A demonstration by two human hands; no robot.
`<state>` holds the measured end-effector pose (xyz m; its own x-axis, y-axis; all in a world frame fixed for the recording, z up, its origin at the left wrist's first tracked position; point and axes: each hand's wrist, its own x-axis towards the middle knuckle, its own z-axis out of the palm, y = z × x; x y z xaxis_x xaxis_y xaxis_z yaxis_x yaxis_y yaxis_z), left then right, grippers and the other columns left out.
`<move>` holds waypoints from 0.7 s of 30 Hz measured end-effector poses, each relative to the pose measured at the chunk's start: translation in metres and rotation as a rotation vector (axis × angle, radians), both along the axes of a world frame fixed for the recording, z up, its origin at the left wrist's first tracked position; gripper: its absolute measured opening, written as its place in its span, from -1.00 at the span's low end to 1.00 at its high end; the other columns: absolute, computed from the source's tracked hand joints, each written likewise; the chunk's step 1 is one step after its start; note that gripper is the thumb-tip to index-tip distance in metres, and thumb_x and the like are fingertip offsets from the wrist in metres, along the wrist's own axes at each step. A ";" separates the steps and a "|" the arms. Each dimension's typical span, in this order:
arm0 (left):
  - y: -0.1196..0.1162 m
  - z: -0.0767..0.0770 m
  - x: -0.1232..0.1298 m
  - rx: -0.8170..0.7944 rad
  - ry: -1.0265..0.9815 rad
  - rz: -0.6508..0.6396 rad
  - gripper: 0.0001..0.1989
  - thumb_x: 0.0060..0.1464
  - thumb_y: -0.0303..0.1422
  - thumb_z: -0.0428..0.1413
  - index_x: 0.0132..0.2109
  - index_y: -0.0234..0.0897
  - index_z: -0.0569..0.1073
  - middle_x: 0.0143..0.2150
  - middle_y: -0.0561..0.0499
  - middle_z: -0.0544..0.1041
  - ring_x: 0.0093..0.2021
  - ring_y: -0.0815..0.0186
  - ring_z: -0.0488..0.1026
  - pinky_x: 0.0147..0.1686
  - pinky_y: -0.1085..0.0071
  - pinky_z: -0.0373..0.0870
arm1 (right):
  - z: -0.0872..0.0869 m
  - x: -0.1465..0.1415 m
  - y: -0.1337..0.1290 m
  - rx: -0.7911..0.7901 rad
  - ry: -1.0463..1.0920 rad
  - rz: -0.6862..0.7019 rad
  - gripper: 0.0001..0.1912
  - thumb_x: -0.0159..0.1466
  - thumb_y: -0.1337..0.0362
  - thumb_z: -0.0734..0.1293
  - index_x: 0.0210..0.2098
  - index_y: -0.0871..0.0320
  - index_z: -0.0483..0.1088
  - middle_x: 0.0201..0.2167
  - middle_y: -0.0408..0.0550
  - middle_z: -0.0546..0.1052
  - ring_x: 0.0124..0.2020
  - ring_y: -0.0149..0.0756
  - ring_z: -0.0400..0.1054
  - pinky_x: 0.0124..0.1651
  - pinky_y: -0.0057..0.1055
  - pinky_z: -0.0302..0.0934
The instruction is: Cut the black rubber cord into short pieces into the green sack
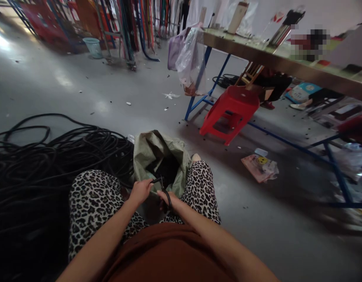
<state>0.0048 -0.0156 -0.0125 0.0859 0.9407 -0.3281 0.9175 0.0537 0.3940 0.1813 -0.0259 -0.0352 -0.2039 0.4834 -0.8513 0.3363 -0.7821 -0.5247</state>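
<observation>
Big messy pile of black cord (pixel 89 145) on floor, just left of open green sack (pixel 144 156). Left hand (pixel 141 190) at sack's near rim, fingers pinching 1 bit of thin black stuff (pixel 156 180) over sack mouth. Scissors (pixel 168 197) there too, blades right by its tip, can't tell if touching; right hand (pixel 173 200) grips handles. Past sack, off to right: 1 red stool (pixel 242 98). Right of sack: 1 packet (pixel 259 168) on floor.

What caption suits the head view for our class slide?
Left hand holds a black cord, right hand scissors, over an open sack.
</observation>
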 end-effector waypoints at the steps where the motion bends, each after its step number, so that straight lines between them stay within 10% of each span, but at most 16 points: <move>1: 0.000 -0.001 -0.001 -0.005 -0.006 0.007 -0.66 0.37 -0.37 0.00 0.16 -0.22 0.56 0.13 -0.12 0.64 0.16 0.18 0.57 0.18 0.30 0.38 | 0.000 0.000 0.000 0.001 0.002 0.000 -0.63 0.47 0.09 0.28 -0.36 0.22 0.41 -0.65 -0.16 0.40 -0.68 -0.37 0.33 -0.62 -0.54 0.19; 21: -0.002 -0.001 0.001 -0.063 -0.040 0.064 -0.63 0.38 -0.33 -0.04 0.19 -0.19 0.54 0.17 -0.10 0.62 0.19 0.20 0.55 0.18 0.34 0.39 | 0.019 0.000 -0.002 -0.080 0.019 -0.040 -0.63 0.48 0.04 0.27 -0.26 0.23 0.40 -0.59 -0.15 0.42 -0.67 -0.38 0.33 -0.60 -0.56 0.18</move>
<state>0.0053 -0.0179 -0.0138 0.0408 0.9223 -0.3843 0.8951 0.1372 0.4243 0.1815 -0.0277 -0.0167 -0.2025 0.4224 -0.8835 0.2946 -0.8341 -0.4663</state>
